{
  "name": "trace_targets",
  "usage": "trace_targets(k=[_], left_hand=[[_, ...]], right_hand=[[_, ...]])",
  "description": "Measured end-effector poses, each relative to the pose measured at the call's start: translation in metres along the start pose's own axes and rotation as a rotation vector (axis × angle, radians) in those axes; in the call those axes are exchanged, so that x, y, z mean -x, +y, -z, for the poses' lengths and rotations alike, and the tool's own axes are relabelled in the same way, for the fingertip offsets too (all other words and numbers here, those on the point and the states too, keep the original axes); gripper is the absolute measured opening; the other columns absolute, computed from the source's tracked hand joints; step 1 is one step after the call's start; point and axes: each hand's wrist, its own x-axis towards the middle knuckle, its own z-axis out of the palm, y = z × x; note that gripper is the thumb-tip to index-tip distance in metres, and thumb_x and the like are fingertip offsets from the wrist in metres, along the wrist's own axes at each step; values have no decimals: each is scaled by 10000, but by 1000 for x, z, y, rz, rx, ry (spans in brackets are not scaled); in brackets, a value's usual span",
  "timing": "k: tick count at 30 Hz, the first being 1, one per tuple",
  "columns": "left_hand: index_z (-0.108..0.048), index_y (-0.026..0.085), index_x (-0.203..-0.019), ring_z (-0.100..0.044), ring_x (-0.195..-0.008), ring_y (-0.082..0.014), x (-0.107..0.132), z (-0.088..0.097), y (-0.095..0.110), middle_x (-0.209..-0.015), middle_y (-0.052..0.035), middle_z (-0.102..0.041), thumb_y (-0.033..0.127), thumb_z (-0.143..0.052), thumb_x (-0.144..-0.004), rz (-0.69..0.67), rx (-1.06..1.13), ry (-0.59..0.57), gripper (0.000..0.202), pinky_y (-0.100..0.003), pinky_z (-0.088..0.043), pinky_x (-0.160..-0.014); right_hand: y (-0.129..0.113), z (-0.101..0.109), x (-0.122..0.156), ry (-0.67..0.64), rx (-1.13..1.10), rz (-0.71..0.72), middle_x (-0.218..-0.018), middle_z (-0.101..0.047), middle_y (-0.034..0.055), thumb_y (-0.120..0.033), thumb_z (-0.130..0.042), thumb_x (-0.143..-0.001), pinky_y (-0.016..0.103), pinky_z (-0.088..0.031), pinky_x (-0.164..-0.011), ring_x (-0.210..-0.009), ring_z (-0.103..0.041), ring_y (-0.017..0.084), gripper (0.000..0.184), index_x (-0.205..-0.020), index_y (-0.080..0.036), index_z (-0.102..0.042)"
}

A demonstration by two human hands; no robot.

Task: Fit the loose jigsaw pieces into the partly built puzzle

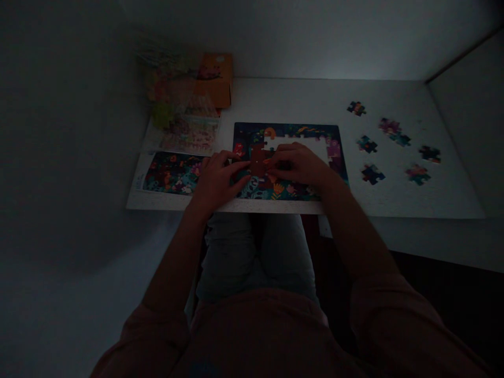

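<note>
Dull-reddish fabric shirt (268, 331) and pale-blue trousers (255, 262) lie nearest, this side of the multicoloured rectangular cardboard jigsaw puzzle (258, 160). Left hand (219, 179): thumb and fingers apart, at the puzzle's left part. Right hand (300, 165): fingertips narrow over its middle; cannot tell if holding anything. Probable risk: uneven pressure could unseat joined sections. Puzzle lies on white tabletop (287, 100); loose multicoloured interlocking pieces (372, 174) right of it, orange cardboard box (221, 76) beyond its far-left corner, pale wall (287, 42) behind; room dim.
</note>
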Motion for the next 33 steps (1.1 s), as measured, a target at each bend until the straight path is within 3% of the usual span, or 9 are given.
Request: trace_targets(k=[5,10,16,22,33], left_hand=[[-880,382,-1372,-720,-1378,-454,0,2,2,-1469,-135,-778,526,-886,-1091,19,-8,-6,316,-726,-532,-1192],[-871,321,-1347,-671,-1391,-424,-1,3,3,-1470,-119,-771,560,-875,-1104,21,-25,-30,341,-682,-508,-1188],[-858,341,-1384,-690,-1423,-394,-1,7,11,-1504,-97,-770,457,-849,-1146,61,-122,-68,265,-650,-531,-1210],[-847,308,-1466,-709,-1413,-365,0,13,23,-1505,-105,-778,409,-919,-1128,28,-235,-83,360,-608,-535,-1215],[-852,297,-1479,-677,-1329,-286,-1,14,21,-1527,-78,-773,362,-766,-1201,30,-214,-115,298,-547,-508,-1188]], right_hand=[[2,-2,1,-8,14,4,-957,-781,49,-608,-932,-1019,453,-532,-866,-898,-713,305,271,-1020,-342,-876],[2,0,1,-23,18,59,-980,-790,57,-534,-878,-1059,455,-521,-905,-885,-715,292,226,-1037,-309,-886],[-3,2,0,-72,9,34,-985,-787,69,-555,-875,-1062,449,-522,-879,-891,-716,299,272,-983,-296,-853],[0,2,-1,-65,21,44,-994,-797,71,-534,-859,-1071,469,-521,-883,-910,-722,311,236,-1043,-299,-856],[-4,2,0,-82,18,24,-993,-803,72,-589,-828,-1108,490,-513,-889,-918,-715,318,287,-1008,-325,-877]])
